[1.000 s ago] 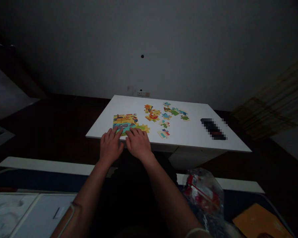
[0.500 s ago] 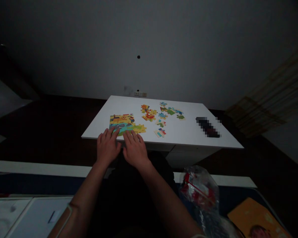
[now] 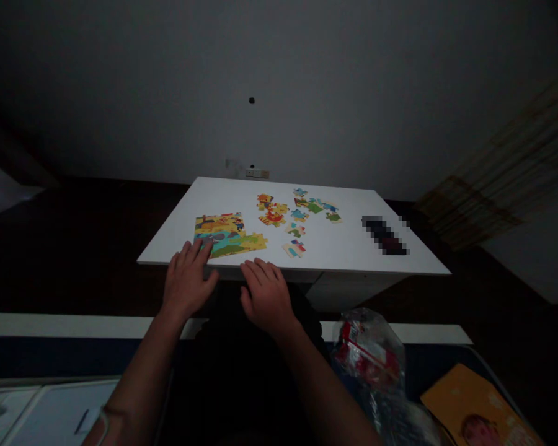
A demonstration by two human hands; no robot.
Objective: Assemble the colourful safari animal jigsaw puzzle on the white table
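A partly joined, flat jigsaw with a colourful printed animal scene [image 3: 227, 237] is lying on the white rectangular tabletop [image 3: 341, 248], close to the near edge and toward the person's left. The hands are gripping nothing: the left hand [image 3: 186, 282] is resting its loosely spread fingers over the jigsaw's near left corner, while the right hand [image 3: 268, 295] is keeping its fingers close together, thumb apart, at the tabletop's near edge, just beside the panel. Loose red-and-yellow puzzle pieces [image 3: 275, 217] are lying beyond it to the right, with a pale piece with red and blue patches [image 3: 294, 249] sitting nearer. The pieces are looking thin, light and fairly stiff, probably card, with small tabs likely to bend or peel if forced. The joined panel is probably relying on those weak locks, so flat palms or fingertips along its outer borders are seeming the safer hold, and opposite edges are offering the best pinch on single pieces.
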